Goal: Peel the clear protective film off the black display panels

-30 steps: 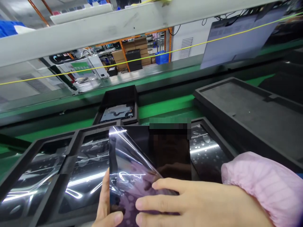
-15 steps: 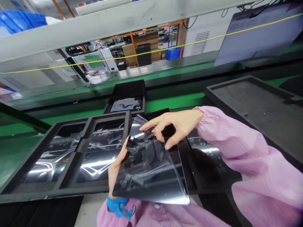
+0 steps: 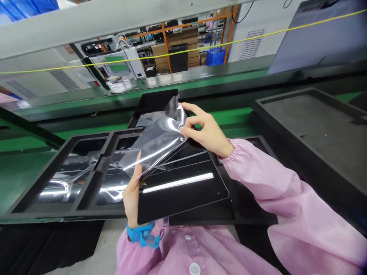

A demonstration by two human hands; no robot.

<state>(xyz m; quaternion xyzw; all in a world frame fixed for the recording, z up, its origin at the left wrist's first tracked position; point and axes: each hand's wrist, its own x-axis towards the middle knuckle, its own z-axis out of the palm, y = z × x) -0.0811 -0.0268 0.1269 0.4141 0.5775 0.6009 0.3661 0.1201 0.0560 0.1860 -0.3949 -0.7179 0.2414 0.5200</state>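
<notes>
A black glass screen panel (image 3: 183,191) tilts over the foam tray, a bright light strip mirrored on its face. My left hand (image 3: 133,194), a blue band on its wrist, grips the panel by its left edge. Clear protective film (image 3: 155,141) is lifted off most of the panel and bends up to the left. My right hand (image 3: 202,128) pinches the film between thumb and fingers above the panel's far edge. Whether the film still touches the panel near the left thumb is hard to make out.
A black foam tray (image 3: 82,194) below has compartments with film-covered panels (image 3: 64,179). Behind it stands a smaller black box (image 3: 157,99) with a part inside. A larger dark foam tray (image 3: 315,126) lies at right. A yellow cord (image 3: 155,56) runs across the back.
The film, earlier lying over the panel, has been peeled up and away, baring the glossy black face. My right hand has risen away from me with the film; my left hand keeps its hold.
</notes>
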